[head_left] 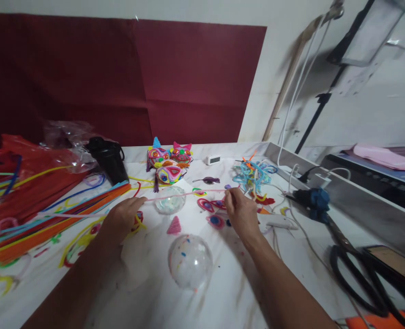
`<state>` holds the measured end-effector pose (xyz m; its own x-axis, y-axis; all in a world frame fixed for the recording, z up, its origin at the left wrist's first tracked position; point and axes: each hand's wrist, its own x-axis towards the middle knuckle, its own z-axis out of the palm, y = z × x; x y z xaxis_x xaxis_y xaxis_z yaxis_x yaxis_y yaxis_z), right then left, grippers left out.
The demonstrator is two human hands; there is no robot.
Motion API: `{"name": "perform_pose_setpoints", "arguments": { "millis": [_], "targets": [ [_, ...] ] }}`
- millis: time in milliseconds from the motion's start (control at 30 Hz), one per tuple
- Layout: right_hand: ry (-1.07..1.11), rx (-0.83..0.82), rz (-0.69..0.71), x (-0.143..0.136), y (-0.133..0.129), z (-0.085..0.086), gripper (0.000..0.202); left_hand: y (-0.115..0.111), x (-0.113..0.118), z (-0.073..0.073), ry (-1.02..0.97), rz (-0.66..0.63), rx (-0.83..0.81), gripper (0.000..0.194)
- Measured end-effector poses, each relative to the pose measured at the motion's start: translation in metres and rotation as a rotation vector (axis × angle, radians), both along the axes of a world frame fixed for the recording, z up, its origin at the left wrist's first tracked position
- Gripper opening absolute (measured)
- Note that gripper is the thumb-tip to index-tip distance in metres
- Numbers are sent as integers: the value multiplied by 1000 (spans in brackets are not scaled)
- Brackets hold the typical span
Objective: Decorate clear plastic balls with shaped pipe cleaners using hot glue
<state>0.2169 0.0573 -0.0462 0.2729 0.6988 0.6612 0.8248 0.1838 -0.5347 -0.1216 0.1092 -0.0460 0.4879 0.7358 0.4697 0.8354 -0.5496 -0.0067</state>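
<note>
A thin pink pipe cleaner (188, 194) is stretched nearly level between my two hands. My left hand (124, 218) pinches it on one side, and its tail runs on to the left past the fingers. The right hand (239, 210) grips the other end, fingers closed. Below the strand lie a clear plastic half-ball (190, 262) with coloured bits in it and a small pink fuzzy triangle (174, 226). Behind the strand is a second clear half-ball (170, 203). Pink and purple eye-shaped pieces (206, 205) lie just left of my right hand.
Coloured pipe cleaners (61, 214) spread at left near a black cup (108, 160) and red plastic bag (41, 169). Colourful animal-head ornaments (170, 172) sit at the back. A blue tangle (255, 173), glue gun (281, 222), large black-handled scissors (351, 265) and phone (396, 262) are right.
</note>
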Motion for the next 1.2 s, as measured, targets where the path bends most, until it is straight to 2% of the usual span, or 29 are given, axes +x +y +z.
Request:
{"name": "perform_pose_setpoints", "arguments": {
  "millis": [200,367,633,833,967,1200],
  "targets": [
    [18,-36,8,2,1,-1,26,0,-3,1,6,56,-17,40],
    [16,-59,-21,4,1,0,26,-3,-4,7,-37,24,-41,35],
    [40,-67,-40,6,2,-1,27,0,-1,10,-302,35,17,29],
    [103,-46,-43,8,2,1,27,-2,0,7,-107,-85,-5,35],
    [116,-56,-35,8,1,2,26,-4,-1,5,-27,-63,32,40],
    [116,-56,-58,9,2,2,23,-5,-1,9,2,-32,45,35]
  ]
}}
